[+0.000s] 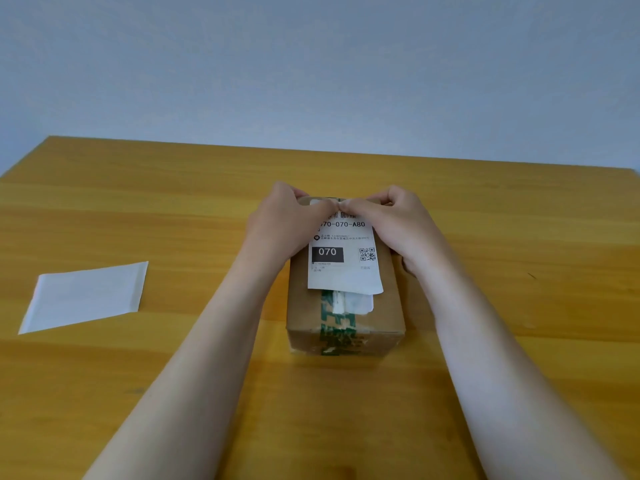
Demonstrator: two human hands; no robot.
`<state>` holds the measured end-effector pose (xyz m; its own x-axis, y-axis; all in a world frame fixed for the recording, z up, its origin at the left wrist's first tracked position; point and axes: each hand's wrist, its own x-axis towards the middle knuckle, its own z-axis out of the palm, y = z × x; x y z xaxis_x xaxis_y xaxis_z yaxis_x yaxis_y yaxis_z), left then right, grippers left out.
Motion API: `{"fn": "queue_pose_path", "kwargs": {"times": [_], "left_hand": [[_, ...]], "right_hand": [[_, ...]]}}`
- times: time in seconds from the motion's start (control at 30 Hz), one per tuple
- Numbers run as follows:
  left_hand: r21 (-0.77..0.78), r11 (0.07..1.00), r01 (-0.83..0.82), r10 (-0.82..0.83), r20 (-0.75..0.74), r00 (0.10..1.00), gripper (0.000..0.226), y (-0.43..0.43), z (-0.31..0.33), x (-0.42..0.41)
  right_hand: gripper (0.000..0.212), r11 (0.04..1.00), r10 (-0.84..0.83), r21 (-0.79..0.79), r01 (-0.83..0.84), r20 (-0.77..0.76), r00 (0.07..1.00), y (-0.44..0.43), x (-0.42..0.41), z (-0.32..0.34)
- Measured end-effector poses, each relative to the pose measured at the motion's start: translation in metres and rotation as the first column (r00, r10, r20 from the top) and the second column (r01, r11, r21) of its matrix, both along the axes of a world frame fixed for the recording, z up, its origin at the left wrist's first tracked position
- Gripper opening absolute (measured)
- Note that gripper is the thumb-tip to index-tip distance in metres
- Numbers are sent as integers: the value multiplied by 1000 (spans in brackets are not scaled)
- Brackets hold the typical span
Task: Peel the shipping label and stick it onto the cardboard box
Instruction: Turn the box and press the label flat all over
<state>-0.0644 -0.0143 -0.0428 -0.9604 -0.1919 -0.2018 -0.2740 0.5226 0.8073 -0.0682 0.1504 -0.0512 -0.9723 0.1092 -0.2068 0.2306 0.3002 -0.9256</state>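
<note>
A brown cardboard box with green printed tape stands on the wooden table in the middle of the view. A white shipping label with "070-070-A80", a black "070" block and a QR code lies on the box's top. Its near edge curls up slightly over an older white sticker. My left hand and my right hand rest on the far end of the label, thumbs meeting at the middle and pressing it down onto the box. The label's far edge is hidden under my fingers.
A blank white backing sheet lies flat on the table to the left, apart from the box. The table's far edge meets a pale grey wall.
</note>
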Motion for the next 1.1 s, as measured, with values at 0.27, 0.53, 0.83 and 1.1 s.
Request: {"fn": "queue_pose_path", "kwargs": {"times": [0.27, 0.53, 0.83, 1.1], "left_hand": [[31, 999, -24, 26, -58, 998, 30, -2, -5, -4], [78, 994, 71, -68, -41, 997, 58, -11, 9, 2], [62, 971, 233, -233, 2, 972, 97, -17, 8, 1], [45, 979, 201, -201, -16, 980, 77, -14, 7, 2]], "right_hand": [[37, 999, -16, 44, 17, -14, 1000, -4, 1, 2], [80, 978, 166, -133, -161, 29, 986, 6, 1, 8], [110, 939, 333, -99, -329, 22, 943, 22, -6, 3], [101, 952, 300, -71, -298, 16, 954, 22, -6, -1]]}}
